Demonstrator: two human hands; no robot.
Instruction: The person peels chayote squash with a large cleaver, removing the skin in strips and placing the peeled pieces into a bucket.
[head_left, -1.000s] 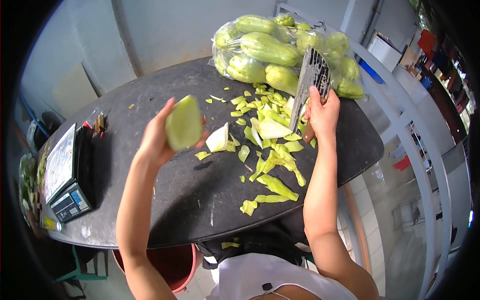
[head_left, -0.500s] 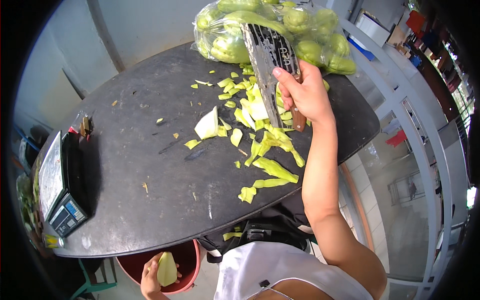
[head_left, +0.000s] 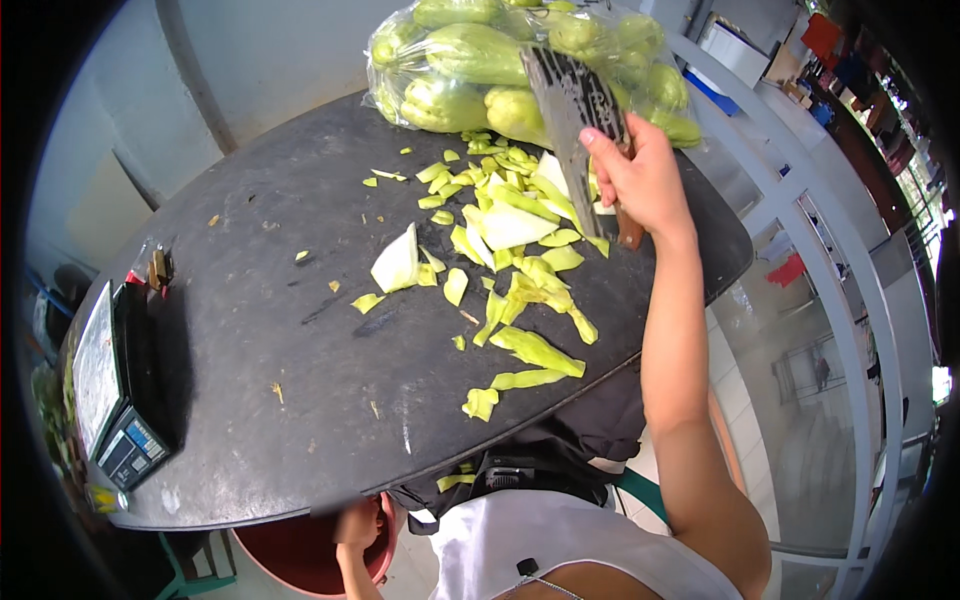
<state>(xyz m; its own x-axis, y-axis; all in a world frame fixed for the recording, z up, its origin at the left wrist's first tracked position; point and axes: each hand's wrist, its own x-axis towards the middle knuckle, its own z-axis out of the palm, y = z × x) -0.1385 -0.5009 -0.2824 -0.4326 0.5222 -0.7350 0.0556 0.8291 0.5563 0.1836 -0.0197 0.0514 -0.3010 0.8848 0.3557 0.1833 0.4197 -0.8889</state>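
My right hand [head_left: 645, 185] grips a wide cleaver [head_left: 570, 125] by its wooden handle, the blade raised over the table. Beneath and beside it lies a heap of green peelings and cut chayote pieces [head_left: 515, 225]. One thick pale wedge [head_left: 397, 262] rests a little apart on the left. At the table's near edge, my left hand [head_left: 360, 525] is over a red bucket [head_left: 392, 560]. Motion smears its fingers, and no chayote piece shows in it. A clear plastic bag of whole chayotes [head_left: 470, 55] stands at the table's far side, behind the blade.
The dark table [head_left: 240, 350] has a rounded edge. A digital scale [head_left: 125, 400] stands on its left side. Longer peel strips [head_left: 540, 350] lie toward the near right edge. Grey metal railing [head_left: 800, 200] runs along the right. A green stool [head_left: 195, 575] is partly visible below.
My left hand has moved right and up toward the table edge; the pale chayote piece it held is out of sight. My right hand and the cleaver have shifted slightly right.
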